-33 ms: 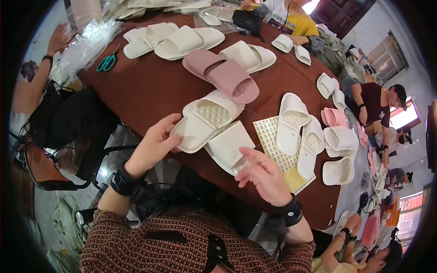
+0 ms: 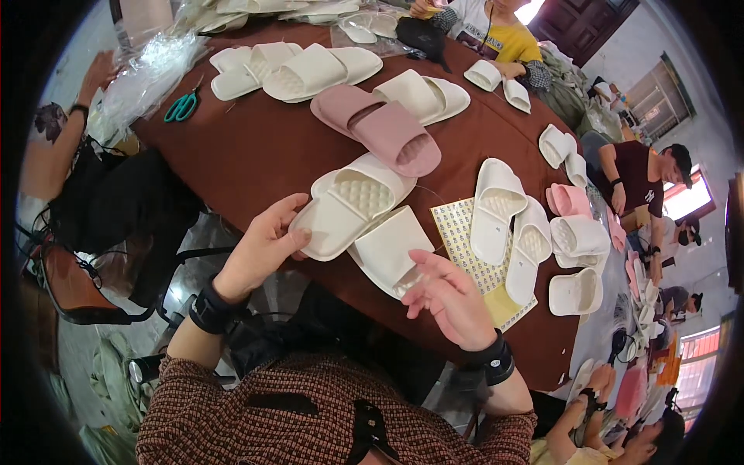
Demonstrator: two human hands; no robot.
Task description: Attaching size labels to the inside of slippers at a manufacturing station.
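My left hand [image 2: 267, 236] grips the sole end of a white slipper [image 2: 360, 194], thumb on top and some fingers hidden beneath the edge. A second white slipper [image 2: 395, 248] lies beside it at the table edge, partly overlapped by the first. My right hand [image 2: 449, 298] hovers at the near end of that second slipper. Its fingers are bent loosely and apart, and no held thing shows between them. A mauve slipper pair [image 2: 395, 136] lies just beyond. To the right, a yellow sticker sheet [image 2: 457, 236] is partly covered by another white slipper pair [image 2: 496, 217].
Teal-handled scissors [image 2: 181, 107] lie at the far left of the brown-covered table [image 2: 240, 155], near clear plastic bags [image 2: 147, 81]. More white slippers [image 2: 322, 74] line the far side. Co-workers sit around the table, one in a yellow and white shirt [image 2: 504, 39]. A chair [image 2: 74, 283] stands left.
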